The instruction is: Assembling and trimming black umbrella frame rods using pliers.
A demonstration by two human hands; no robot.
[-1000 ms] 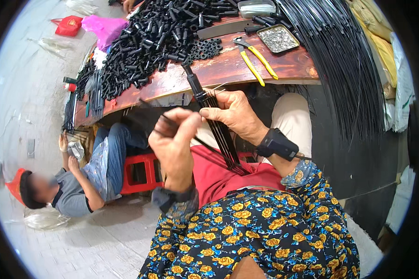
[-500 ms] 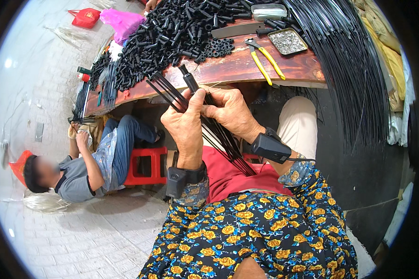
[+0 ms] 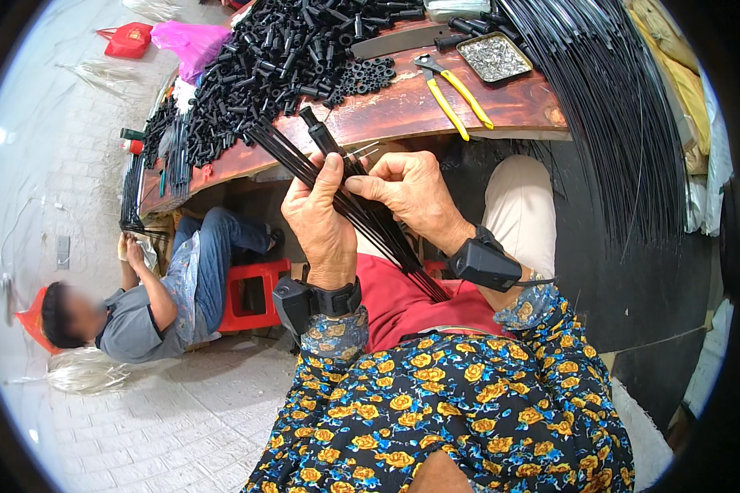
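Black rods (image 3: 292, 158) had been gathered, clamped by the left hand (image 3: 325, 226); the right hand (image 3: 415, 193) was pinched together (contents unclear), apparently for bundling; steadiness was needed.

The bench (image 3: 403, 108) lies before the person. A pile of tubes (image 3: 263, 78) covers its left and middle; rings (image 3: 366, 76) lie at the pile's right front edge. Behind the rings is a blade (image 3: 403, 41); right of them, pliers (image 3: 471, 102). A tray (image 3: 510, 76) sits behind and right of the pliers, with pins (image 3: 492, 56) in it and a tub (image 3: 459, 10) behind it. Long rods (image 3: 604, 115) hang over the bench's right side. Left of the pile is a bag (image 3: 191, 48). Farther left, a co-worker (image 3: 148, 316) is near a stool (image 3: 251, 294). Between bench and lap, the left hand (image 3: 321, 214) and right hand (image 3: 411, 193) hold a bundle (image 3: 386, 238).
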